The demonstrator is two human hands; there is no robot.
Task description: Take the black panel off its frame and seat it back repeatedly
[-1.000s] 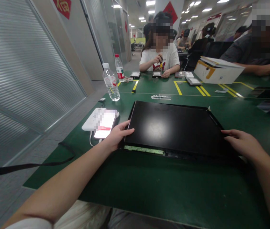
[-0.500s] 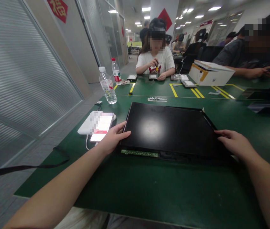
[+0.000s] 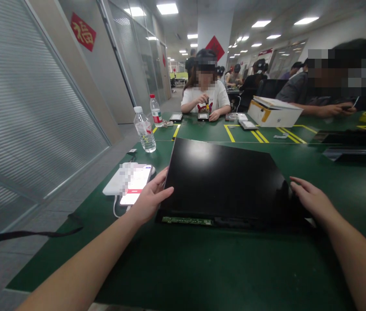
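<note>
A flat black LCD panel (image 3: 225, 185) lies over the green table, its glossy face up, with a narrow green circuit board (image 3: 186, 221) along its near edge. My left hand (image 3: 152, 196) is closed on the panel's left edge, thumb at the front and the other fingers partly hidden behind it. Beside the right edge, my right hand (image 3: 312, 198) has its fingers stretched out, the tips seeming slightly apart from the panel. Left of my left hand, a phone (image 3: 135, 183) with a lit screen rests against a white device (image 3: 113, 183), a white cable below.
Two water bottles (image 3: 145, 134) stand at the back left. Across the green table (image 3: 202, 268), a person (image 3: 205, 93) works on a small drive with a yellow-tipped tool. A white box (image 3: 275, 113) and dark strips (image 3: 358, 153) lie to the right; another person sits there.
The panel now covers the dark rim that showed along its far and right sides. My right hand has come slightly away from the right edge; my left keeps its hold. The camera view has tilted upward.
</note>
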